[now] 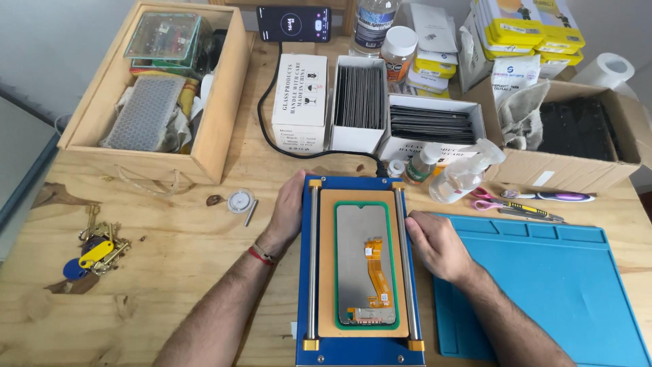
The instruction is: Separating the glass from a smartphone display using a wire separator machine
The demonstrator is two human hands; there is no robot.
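At lower centre of the frame, a blue heating plate (360, 350) sits on the counter (170, 272), a phone screen (365, 265) lying face down on it. The left hand (288, 214) and right hand (435, 241) rest open against its two sides, the screen between them.

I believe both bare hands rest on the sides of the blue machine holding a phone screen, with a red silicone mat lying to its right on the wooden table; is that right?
Not quite: the silicone mat is blue, not red, as the head view shows. The rest holds: the left hand and right hand rest on the sides of the blue machine holding the phone screen, on the wooden table.
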